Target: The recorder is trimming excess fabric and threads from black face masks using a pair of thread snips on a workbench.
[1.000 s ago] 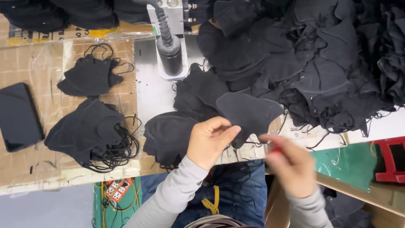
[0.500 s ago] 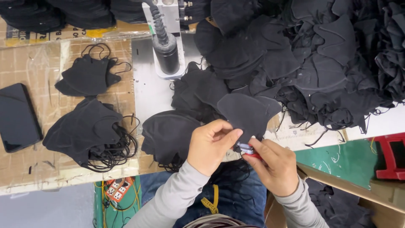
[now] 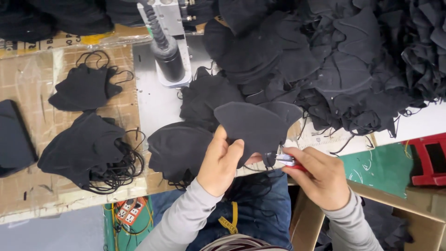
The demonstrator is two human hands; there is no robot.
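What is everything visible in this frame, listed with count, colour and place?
Black fabric face mask piece: one, black, held up in the left hand above the table edge.
Small red-handled snips: one, red and metal, in the right hand at the mask's lower edge.
Big heap of black mask pieces: too many to count, black, upper right.
Stacks of black masks with ear loops: two, black, on the cardboard at left.
Grey machine head with black cylinder: one, top centre.
Flat black rectangular slab: one, far left.
Red plastic stool: one, right edge.
Cardboard box: one, brown, lower right.
Left hand: grey sleeve, centre.
Right hand: grey sleeve, right of centre.
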